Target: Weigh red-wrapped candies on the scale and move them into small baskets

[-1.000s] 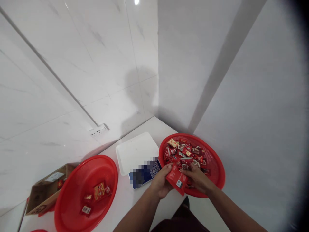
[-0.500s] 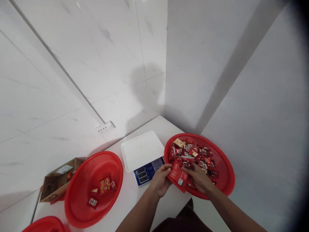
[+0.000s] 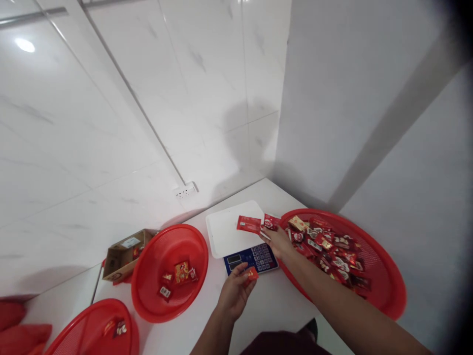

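Observation:
My right hand (image 3: 276,240) is over the white pan of the weighing scale (image 3: 223,229), closed on red candy packets. A flat, long red packet (image 3: 248,224) and a shorter red packet with a white emblem (image 3: 271,222) stick out past its fingers. My left hand (image 3: 235,292) pinches a small red packet with gold print (image 3: 252,273) in front of the scale's blue keypad panel (image 3: 264,259). To the right, beneath my right forearm, a large red basket (image 3: 397,296) holds many red and gold wrapped sweets (image 3: 327,241).
Left of the scale, a red basket (image 3: 138,296) contains several packets. Another red basket (image 3: 135,335) stands nearer the front left. Behind them is an open cardboard box (image 3: 116,264). A socket strip (image 3: 185,191) is on the tiled wall. Red fabric or bags (image 3: 24,335) show far left.
My right hand has moved left from the right basket to over the scale pan, carrying packets. My left hand has drawn away with a small red packet. The view has shifted left.

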### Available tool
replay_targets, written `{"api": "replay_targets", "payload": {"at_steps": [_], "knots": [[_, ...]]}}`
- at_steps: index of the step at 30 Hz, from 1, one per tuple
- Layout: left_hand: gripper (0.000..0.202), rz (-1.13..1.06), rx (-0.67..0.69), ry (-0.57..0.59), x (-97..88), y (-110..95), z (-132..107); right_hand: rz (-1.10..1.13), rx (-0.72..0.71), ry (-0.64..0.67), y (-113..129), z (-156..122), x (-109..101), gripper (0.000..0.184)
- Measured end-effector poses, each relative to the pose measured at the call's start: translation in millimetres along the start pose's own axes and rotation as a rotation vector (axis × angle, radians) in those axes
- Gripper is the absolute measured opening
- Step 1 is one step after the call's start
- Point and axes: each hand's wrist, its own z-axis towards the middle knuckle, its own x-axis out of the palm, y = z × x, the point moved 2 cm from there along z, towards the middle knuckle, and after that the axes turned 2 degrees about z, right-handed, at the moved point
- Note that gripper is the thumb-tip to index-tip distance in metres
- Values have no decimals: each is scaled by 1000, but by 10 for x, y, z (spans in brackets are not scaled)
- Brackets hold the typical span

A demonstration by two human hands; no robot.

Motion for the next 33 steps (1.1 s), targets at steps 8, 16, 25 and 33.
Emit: {"api": "replay_targets", "payload": {"at_steps": [8,16,25,33], "knots": [[36,-23,-55,-93,-402,67,-215,-213,221,93,-402,-270,-147,19],[35,48,-29,-63,-455,40,-214,-361,202,242,-383,-267,113,49],[36,205,-22,59,-400,227,-266,-819,366,622,-656,-943,-224,31],[32,336,-57,74,-548,402,-282,-925,442,698,-853,-1245,-396,31]]}}
